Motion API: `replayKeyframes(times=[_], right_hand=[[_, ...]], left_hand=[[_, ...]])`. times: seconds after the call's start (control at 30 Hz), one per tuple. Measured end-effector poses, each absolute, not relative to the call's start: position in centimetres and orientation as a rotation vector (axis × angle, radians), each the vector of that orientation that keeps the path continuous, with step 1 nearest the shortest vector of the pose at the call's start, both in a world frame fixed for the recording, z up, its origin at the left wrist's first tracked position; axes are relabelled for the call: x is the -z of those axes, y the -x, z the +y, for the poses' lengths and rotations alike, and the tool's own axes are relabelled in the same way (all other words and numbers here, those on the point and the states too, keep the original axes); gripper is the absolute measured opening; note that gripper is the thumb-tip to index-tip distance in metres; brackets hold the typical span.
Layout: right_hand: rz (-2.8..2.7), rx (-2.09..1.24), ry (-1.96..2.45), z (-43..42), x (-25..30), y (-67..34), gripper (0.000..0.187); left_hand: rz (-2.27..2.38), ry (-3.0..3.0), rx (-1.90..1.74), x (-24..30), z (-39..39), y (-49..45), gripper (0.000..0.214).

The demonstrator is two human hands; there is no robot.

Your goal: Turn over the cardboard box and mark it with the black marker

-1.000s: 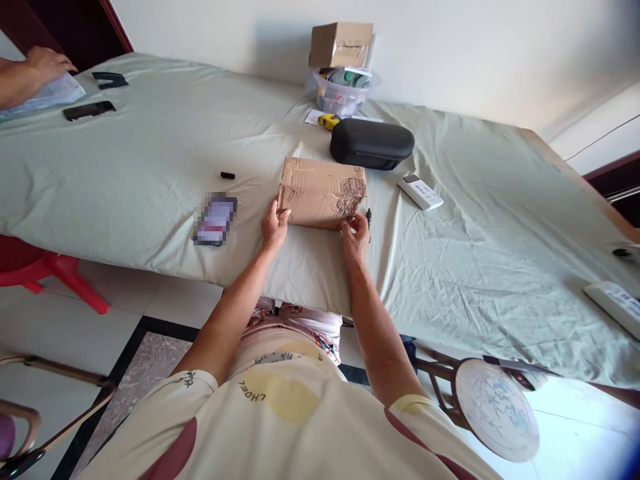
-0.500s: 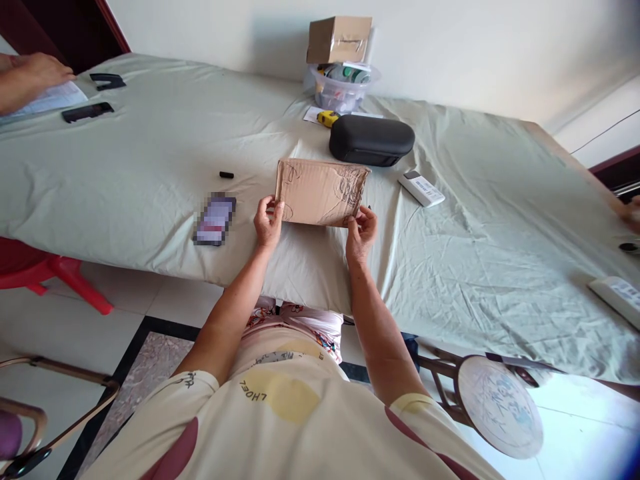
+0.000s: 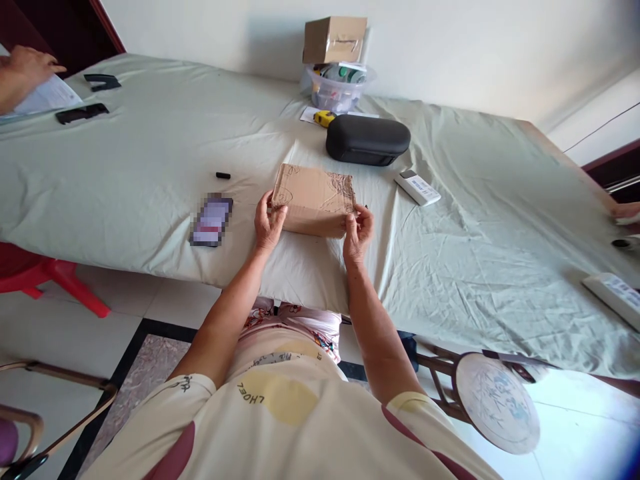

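Observation:
A brown cardboard box [image 3: 315,193] with dark scribbled lines on its top is held between my hands near the table's front edge. My left hand [image 3: 269,223] grips its left end, thumb on the near side. At the right end my right hand [image 3: 358,233] is closed on the near corner. The tip of a small dark object shows just beyond my right fingers; I cannot make out what it is. Left of the box lie a phone [image 3: 212,220] with a lit, blurred screen and a small black cap [image 3: 223,175].
Behind the box sit a black hard case [image 3: 368,139], a yellow tape measure [image 3: 324,119] and a plastic tub [image 3: 336,90] under another carton [image 3: 334,40]. A white power bank [image 3: 418,187] lies to the right. Another person's hand [image 3: 30,70] rests on papers at far left.
The cardboard box has tilted, so its near side now shows below the scribbled top. Both my hands keep hold of it. The other person's hand at left has shifted slightly.

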State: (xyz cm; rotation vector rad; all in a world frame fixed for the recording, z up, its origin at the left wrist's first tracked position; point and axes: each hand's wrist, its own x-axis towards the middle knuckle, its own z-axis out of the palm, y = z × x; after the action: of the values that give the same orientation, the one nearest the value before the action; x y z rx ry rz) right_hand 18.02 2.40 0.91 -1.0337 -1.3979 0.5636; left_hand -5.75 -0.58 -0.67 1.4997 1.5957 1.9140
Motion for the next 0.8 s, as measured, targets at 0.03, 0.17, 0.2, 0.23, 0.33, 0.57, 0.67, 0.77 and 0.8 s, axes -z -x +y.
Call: replayKeyframes(times=[0.03, 0.17, 0.2, 0.23, 0.33, 0.57, 0.67, 0.77, 0.8], right_hand=[[-1.384, -0.536, 1.043, 2.3, -1.0, -17.9, 0.047], [-1.359, -0.384, 1.121, 1.6, -1.3, -17.2, 0.048], [-1.354, -0.346, 1.149, 1.5, -1.4, -17.0, 0.051], [-1.350, -0.305, 1.176, 1.3, -1.5, -16.8, 0.055], [-1.364, -0.181, 1.240, 1.1, -1.7, -16.3, 0.069], [-1.400, -0.097, 1.350, 1.1, -1.8, -15.9, 0.083], [-1.412, -0.067, 1.368, 1.0, -1.7, -15.5, 0.082], [-1.441, -0.035, 1.362, 0.7, -1.7, -15.0, 0.078], [-1.446, -0.030, 1.363, 0.7, -1.7, -14.8, 0.078]], left_hand=[[1.614, -1.521, -1.921, 0.6, -0.6, 5.7, 0.077], [1.721, -1.627, -1.937, 0.0, -1.1, 4.6, 0.072], [1.758, -1.642, -1.917, -0.2, -1.2, 4.2, 0.070], [1.796, -1.649, -1.895, -0.3, -1.3, 3.7, 0.067], [1.904, -1.641, -1.851, -0.6, -1.6, 2.3, 0.068], [2.057, -1.564, -1.858, -1.0, -1.5, 0.2, 0.090], [2.087, -1.534, -1.842, -1.1, -1.7, -0.3, 0.100], [2.109, -1.497, -1.837, -1.1, -1.8, -0.7, 0.107], [2.112, -1.487, -1.837, -1.1, -1.8, -0.8, 0.108]])
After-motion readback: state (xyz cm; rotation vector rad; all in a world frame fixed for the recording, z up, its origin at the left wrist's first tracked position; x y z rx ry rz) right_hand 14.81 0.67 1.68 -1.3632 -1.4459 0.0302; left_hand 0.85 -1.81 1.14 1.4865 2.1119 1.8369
